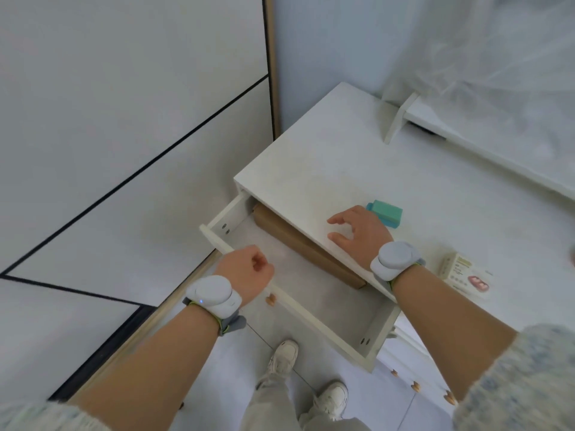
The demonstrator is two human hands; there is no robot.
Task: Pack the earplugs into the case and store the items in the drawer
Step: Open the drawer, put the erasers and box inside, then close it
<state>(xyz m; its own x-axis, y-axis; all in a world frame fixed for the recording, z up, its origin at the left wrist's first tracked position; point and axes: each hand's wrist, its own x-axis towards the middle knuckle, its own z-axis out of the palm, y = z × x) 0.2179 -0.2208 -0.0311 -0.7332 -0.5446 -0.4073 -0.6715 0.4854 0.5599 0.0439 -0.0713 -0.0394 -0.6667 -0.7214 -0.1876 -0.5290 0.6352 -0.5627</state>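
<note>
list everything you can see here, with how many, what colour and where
drawer: one, white, pulled open from the cabinet
brown box: one, at the drawer's back
teal case: one, on the cabinet top beside the right hand
earplug packet: one, cream with red print, cabinet top at right
wooden knobs: several, tan, on drawer fronts
shoes: two, white, on the floor
wrist devices: two, pale grey
hands: left hand fisted at the drawer front; right hand open on the cabinet top

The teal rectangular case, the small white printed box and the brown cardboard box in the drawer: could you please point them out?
teal rectangular case [387, 213], head view, top face.
small white printed box [465, 273], head view, printed top.
brown cardboard box [298, 244], head view, exposed top.
</note>
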